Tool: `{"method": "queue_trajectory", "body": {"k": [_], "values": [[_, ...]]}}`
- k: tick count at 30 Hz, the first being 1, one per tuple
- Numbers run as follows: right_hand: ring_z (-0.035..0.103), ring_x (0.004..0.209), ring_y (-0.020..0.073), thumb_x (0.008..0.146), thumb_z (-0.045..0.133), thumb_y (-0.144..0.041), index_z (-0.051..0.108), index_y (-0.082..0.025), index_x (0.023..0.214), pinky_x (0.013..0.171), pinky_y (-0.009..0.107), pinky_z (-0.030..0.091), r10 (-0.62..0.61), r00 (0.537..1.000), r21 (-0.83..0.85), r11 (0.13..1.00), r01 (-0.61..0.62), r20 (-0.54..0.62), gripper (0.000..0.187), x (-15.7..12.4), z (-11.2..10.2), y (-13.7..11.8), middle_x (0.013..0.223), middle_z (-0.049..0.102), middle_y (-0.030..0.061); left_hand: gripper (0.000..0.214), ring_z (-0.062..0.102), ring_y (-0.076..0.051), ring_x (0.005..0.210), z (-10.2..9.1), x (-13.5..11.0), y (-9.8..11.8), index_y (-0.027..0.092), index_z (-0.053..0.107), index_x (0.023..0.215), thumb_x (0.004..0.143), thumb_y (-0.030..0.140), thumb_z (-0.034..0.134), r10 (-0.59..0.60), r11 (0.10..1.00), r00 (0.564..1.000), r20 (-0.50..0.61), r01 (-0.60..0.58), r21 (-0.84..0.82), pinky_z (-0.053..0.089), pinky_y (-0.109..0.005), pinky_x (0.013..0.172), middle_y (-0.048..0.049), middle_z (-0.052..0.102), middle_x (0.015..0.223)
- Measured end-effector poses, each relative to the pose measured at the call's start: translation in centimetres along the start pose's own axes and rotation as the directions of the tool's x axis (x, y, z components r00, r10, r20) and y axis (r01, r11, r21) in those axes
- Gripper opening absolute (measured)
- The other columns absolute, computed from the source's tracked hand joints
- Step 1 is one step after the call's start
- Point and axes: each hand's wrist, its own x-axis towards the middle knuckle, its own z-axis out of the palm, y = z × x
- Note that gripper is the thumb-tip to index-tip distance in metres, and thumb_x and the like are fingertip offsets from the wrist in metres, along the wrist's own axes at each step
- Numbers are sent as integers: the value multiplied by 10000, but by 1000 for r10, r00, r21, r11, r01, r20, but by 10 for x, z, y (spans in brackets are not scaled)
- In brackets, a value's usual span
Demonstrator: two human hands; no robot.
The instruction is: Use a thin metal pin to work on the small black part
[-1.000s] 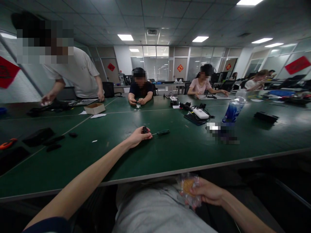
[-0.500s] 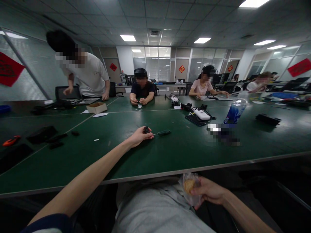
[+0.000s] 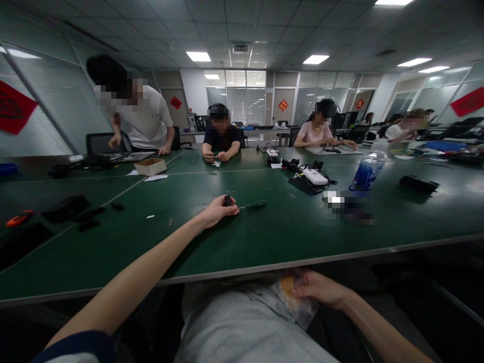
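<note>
My left hand (image 3: 219, 212) rests on the green table (image 3: 196, 252), its fingers closed round a small black block-like part (image 3: 227, 201). Just right of the fingertips lies a screwdriver (image 3: 255, 204) with a dark green handle, its thin shaft pointing at my hand. Below the table's front edge, over my lap, my right hand (image 3: 321, 288) grips a clear plastic bag (image 3: 303, 311). A round, golden-brown biscuit-like piece (image 3: 287, 285) shows inside that bag, partly covered by my fingers.
A blue-labelled bottle (image 3: 366, 174), a white device (image 3: 314, 176) with cables and a black case (image 3: 419, 184) stand to the right. An open cardboard box (image 3: 150, 167), black parts (image 3: 66, 208) and an orange tool (image 3: 19, 218) lie left. Several people sit or stand around the table.
My right hand has moved slightly up and left with the bag, closer beneath the table edge, and the bag has tilted. My left hand and the screwdriver stay in place.
</note>
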Motion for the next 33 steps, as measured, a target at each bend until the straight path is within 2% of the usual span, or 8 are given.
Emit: {"method": "queue_trajectory", "body": {"k": [4,7,14,21,28,33], "values": [[561,1050,229,645,776,-271,553,-187,1204,931,358,426,-33,999,7,999,33,-5,608,3,3,-3,1135,604,91,360,625,-157,820,1,0,1,135,499,998,722,186,724,5,1000,1000,-9,-5,5,504,-345,862,-75,596,895],[571,1032,228,632,783,-258,561,-195,1189,920,364,435,-14,1000,41,999,14,-8,604,5,2,-1,1154,596,90,362,626,-150,810,2,-1,2,133,496,997,722,186,726,-2,1000,1000,-14,2,5,504,-349,861,-74,597,885],[543,1084,234,626,773,-189,546,-197,1218,963,373,405,-20,1000,113,993,21,-4,633,6,2,4,1191,572,95,350,630,-160,820,2,-1,1,135,489,995,730,167,715,13,1000,1000,-7,-13,5,502,-350,858,-71,597,879],[584,986,229,582,787,-200,558,-198,1192,861,339,462,50,996,52,998,-46,-70,651,13,4,8,1099,618,88,360,629,-173,841,0,-1,0,133,487,1010,733,179,712,22,1000,1000,9,-22,4,497,-357,863,-83,598,897],[596,913,194,596,765,-182,519,-222,1228,782,297,470,47,998,58,997,-44,-43,680,20,7,13,1096,608,68,365,629,-170,842,2,-1,2,136,485,997,722,172,723,0,1000,1000,-16,0,6,506,-342,853,-75,599,889],[604,820,180,539,791,-238,557,-194,1184,742,277,473,82,985,-45,995,-90,-151,688,22,10,14,1001,636,67,348,628,-165,829,3,-1,2,134,483,996,734,171,710,9,1000,1000,-6,-8,13,503,-349,855,-71,597,883]]}}
